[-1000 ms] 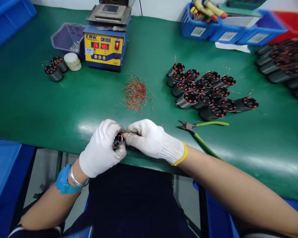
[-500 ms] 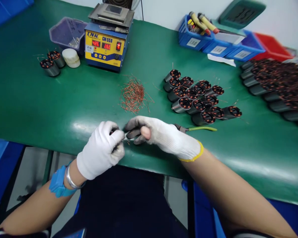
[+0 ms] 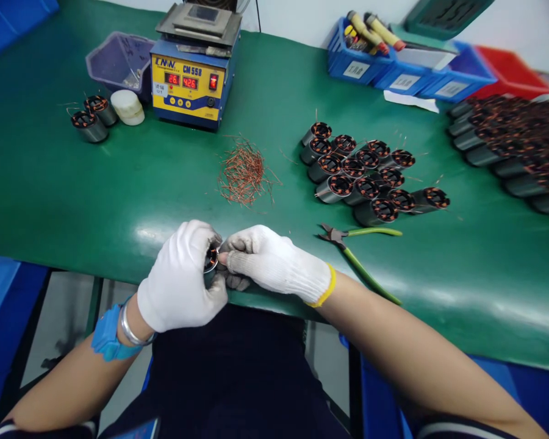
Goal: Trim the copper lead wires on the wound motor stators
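Note:
My left hand (image 3: 180,280), in a white glove, is wrapped round a motor stator (image 3: 211,259) with copper windings; the glove covers most of it. Against the stator's open end, my gloved right hand (image 3: 260,259) pinches with thumb and forefinger, the bare thumb tip showing. Whatever lies between those fingertips is too small to make out. Beyond both hands is a loose heap of copper wire offcuts (image 3: 243,172). Green-handled side cutters (image 3: 336,235) lie with handles spread, to the right of my right hand.
Several wound stators (image 3: 366,189) stand grouped right of the wire heap, and a larger batch (image 3: 512,152) fills the far right. Behind are a yellow-blue solder pot (image 3: 187,85), a purple bin (image 3: 114,67), two stators (image 3: 89,126), a white round block (image 3: 127,108) and blue bins (image 3: 359,64).
My right hand has moved in from beside the left hand and closed at the stator's end. The left hand has turned, showing the stator's windings. The cutters are now uncovered.

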A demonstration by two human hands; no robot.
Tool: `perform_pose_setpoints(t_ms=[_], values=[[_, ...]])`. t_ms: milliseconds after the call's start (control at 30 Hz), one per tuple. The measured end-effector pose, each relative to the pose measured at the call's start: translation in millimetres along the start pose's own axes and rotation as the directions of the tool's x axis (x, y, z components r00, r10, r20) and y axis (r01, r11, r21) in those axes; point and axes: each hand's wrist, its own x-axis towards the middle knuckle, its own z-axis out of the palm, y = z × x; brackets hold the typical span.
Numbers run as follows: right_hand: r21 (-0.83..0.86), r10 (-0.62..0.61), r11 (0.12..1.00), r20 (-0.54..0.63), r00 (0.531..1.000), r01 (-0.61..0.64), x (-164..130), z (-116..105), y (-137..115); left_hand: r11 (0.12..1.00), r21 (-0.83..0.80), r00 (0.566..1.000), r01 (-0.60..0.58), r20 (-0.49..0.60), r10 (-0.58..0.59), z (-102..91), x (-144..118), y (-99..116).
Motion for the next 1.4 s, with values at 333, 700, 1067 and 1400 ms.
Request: perform_pose_setpoints(t_ms=[333,700,1067,1400], values=[[-0.118,-0.228,0.969,-0.093,0.969,0.217,-15,4,5,0.598,-0.757,0.921,0.263,0.012,-0.389,-11.7,-7,-23],[0.469,-0.271,0.850,-0.001,0.963,0.240,-19,7,4,0.727,-0.647,0.971,0.228,0.201,-0.126,-53.6,-1,-1],[-0.085,-0.545,0.838,-0.094,0.833,0.539,-36,-6,-5,0.608,-0.633,0.877,0.479,0.372,-0.303,-39.0,-4,12],[0.290,-0.412,0.872,-0.001,0.911,0.394,-32,1,0,0.609,-0.763,0.926,0.216,-0.037,-0.375,-46.9,-13,25]])
